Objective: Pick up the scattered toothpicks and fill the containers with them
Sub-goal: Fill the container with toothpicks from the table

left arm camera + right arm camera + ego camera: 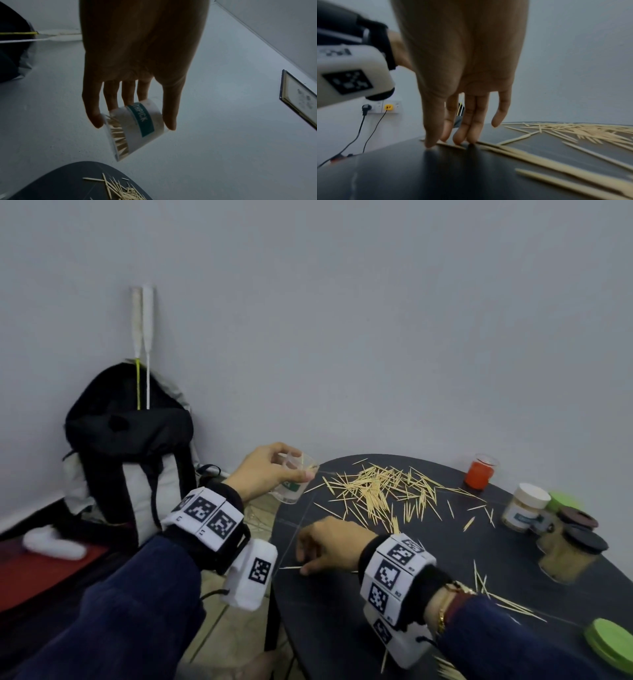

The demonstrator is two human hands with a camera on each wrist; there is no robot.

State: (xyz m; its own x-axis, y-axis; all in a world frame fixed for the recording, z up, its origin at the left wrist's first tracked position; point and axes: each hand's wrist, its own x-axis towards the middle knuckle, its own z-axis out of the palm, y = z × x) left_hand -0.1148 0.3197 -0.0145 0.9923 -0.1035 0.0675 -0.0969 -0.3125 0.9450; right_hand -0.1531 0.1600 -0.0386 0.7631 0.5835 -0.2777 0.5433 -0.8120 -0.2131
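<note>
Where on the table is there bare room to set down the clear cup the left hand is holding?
Bare table shows at the near left, between the right hand and the front edge. A smaller bare strip lies left of the toothpick pile, by the left hand holding the cup. Crowded: the pile mid-table and the jars at the right edge.

Home room, backpack (130,453) against wall, framed picture (298,97), wall socket (382,106)

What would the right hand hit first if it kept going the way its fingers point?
The right hand points down at the table; its fingers already touch it, by a toothpick. Probably just the tabletop.
</note>
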